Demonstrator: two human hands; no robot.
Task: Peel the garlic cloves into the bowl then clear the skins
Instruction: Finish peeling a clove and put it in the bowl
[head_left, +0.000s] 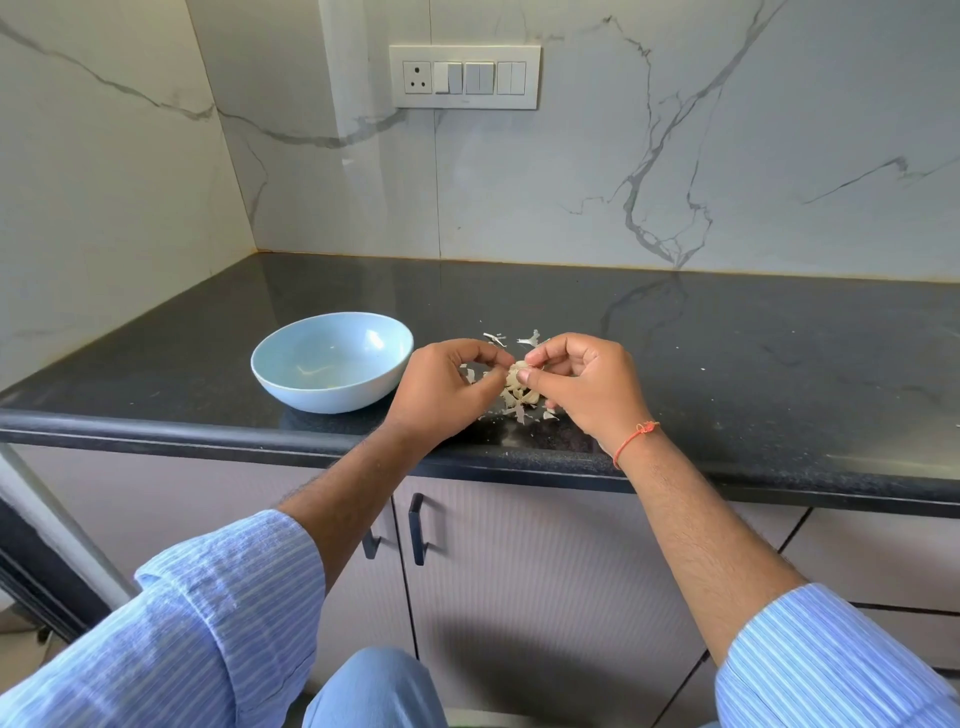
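- Two hands meet above the front part of the worktop (727, 332), forearms bare, striped blue sleeves (218, 597) pushed up.
- Left hand (447, 395): grip closed, fingers curled, thumb and fingertips pinching a garlic clove (518, 371) from its left side.
- Right hand (587, 387): grip likewise closed, thumb and forefinger pinching the same clove from the right; an orange thread (635, 440) circles that wrist.
- The clove sits between the two sets of fingertips, just above the worktop; it looks pale cream, with papery skin partly on it. How much is bared cannot be told.
- Skins (514, 405) lie scattered on the dark worktop under and around the hands: pale curled flakes near the front edge, a few more (511, 339) just beyond the hands.
- Bowl (332, 361): light blue, round, upright on the worktop just left of the left hand, apart from it. Inside, on the bottom, lie a few small pale pieces, seemingly peeled garlic, though they are too small to be sure.
- Farther back, a marble-patterned wall with a switch panel (465, 76).
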